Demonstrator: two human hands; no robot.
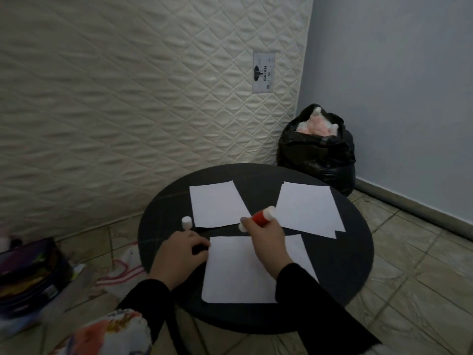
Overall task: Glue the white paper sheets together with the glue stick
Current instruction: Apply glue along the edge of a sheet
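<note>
Three white paper sheets lie on a round black table (pixel 353 265): one at the far left (pixel 217 204), one at the far right (pixel 309 208), and a near sheet (pixel 235 272) in front of me. My right hand (pixel 266 242) holds a red glue stick (pixel 262 216) with a white end, tilted, above the top edge of the near sheet. My left hand (pixel 181 254) rests on the table at the near sheet's left edge, fingers curled. A small white cap (pixel 186 222) stands upright beside the far left sheet.
A quilted mattress (pixel 128 98) leans upright behind the table. A full black rubbish bag (pixel 320 155) sits in the corner at the back right. An open pencil case (pixel 28 272) and cloth lie on the tiled floor to the left.
</note>
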